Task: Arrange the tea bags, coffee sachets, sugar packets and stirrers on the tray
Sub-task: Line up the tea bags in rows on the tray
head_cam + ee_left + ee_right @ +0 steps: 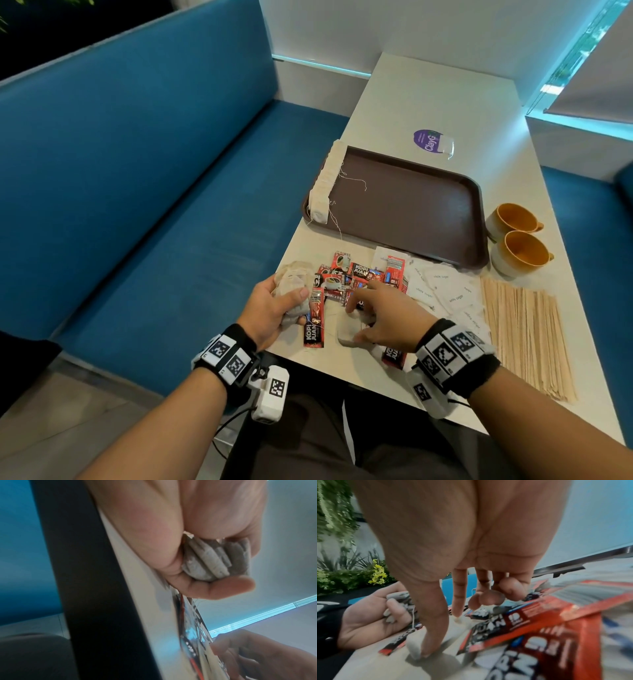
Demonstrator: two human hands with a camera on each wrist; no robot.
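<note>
My left hand (pixel 291 303) grips a bundle of several grey tea bags (pixel 214 559) at the table's near left edge. My right hand (pixel 359 325) pinches a single white tea bag (pixel 344 331) lying on the table; thumb and forefinger hold its two ends (pixel 414 649), and the other fingers are curled. Red coffee sachets (pixel 356 277) lie scattered between and beyond the hands. White sugar packets (pixel 445 291) lie to their right, then a fan of wooden stirrers (pixel 527 335). The brown tray (pixel 428 212) lies farther back, with a row of tea bags (pixel 325 178) along its left rim.
Two orange-lined cups (pixel 517 240) stand to the right of the tray. A glass on a purple sticker (pixel 433 140) sits behind it. A blue bench (pixel 154 188) runs along the table's left side. The table edge (pixel 284 356) is just under my wrists.
</note>
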